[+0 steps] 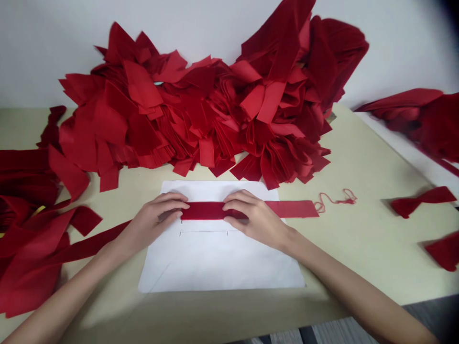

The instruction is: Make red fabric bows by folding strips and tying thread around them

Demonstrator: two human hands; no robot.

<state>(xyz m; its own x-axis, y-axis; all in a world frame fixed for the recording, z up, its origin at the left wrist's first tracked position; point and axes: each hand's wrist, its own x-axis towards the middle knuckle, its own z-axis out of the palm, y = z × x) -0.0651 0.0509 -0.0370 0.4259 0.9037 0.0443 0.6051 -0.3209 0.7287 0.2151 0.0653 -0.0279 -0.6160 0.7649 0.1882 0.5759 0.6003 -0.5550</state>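
Observation:
A red velvet ribbon (205, 210) lies across a sheet of white paper (222, 267) marked with thin ruled lines. My left hand (163, 213) grips the ribbon at the left end of its dark stretch, fingers on the far edge and thumb on the near one. With a similar grip, my right hand (251, 213) holds it farther right. Beyond that hand a lighter, duller length of ribbon (296, 209) runs past the paper. Whether the two lengths are one folded piece is hidden under my right hand.
A large heap of red ribbon strips (201, 110) fills the back of the table. More strips (32, 258) lie at the left. A tangled red thread (339, 197) rests by the ribbon's right end. Red bows (423, 200) sit at the right, near another red pile (426, 119).

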